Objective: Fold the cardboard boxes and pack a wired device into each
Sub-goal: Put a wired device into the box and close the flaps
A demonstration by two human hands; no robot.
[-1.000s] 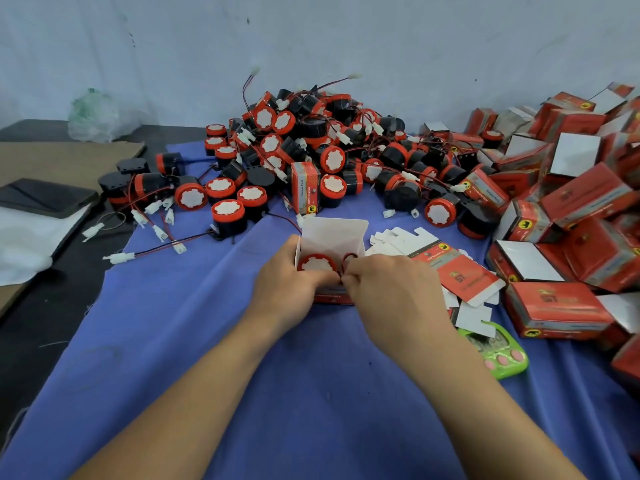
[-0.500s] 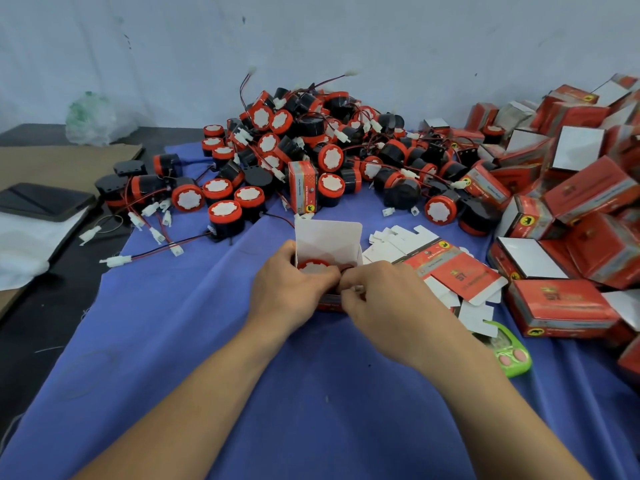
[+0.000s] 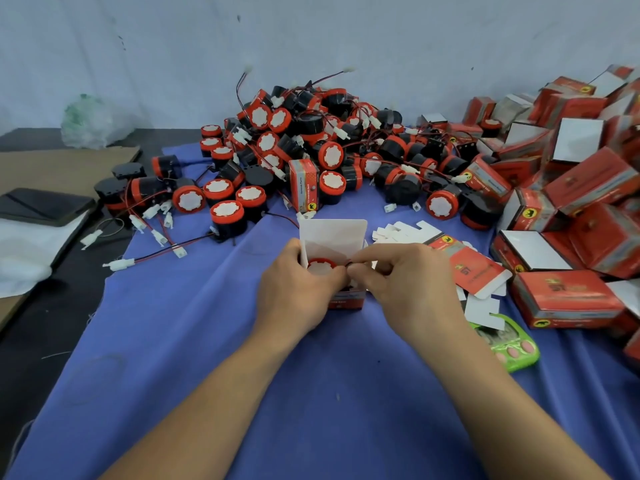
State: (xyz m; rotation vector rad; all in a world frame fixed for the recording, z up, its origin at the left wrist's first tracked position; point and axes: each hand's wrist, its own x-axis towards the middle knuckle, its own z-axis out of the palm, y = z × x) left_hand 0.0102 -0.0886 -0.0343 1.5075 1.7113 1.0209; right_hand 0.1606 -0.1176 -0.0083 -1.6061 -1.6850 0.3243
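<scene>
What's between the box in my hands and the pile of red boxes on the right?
Flat unfolded box blanks on the blue cloth, as the head view shows.

The one camera sits on my head, facing forward and down over the blue cloth-covered table (image 3: 166, 341) toward the pale painted wall (image 3: 311, 36) at 12 o'clock. It is near: my left hand (image 3: 298, 292) and right hand (image 3: 408, 289) meet mid-frame, reaching in from 6 o'clock.

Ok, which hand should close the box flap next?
Probably the right hand: it pinches the wire at the opening, just under the raised flap, while the left hand grips and steadies the box.
</scene>
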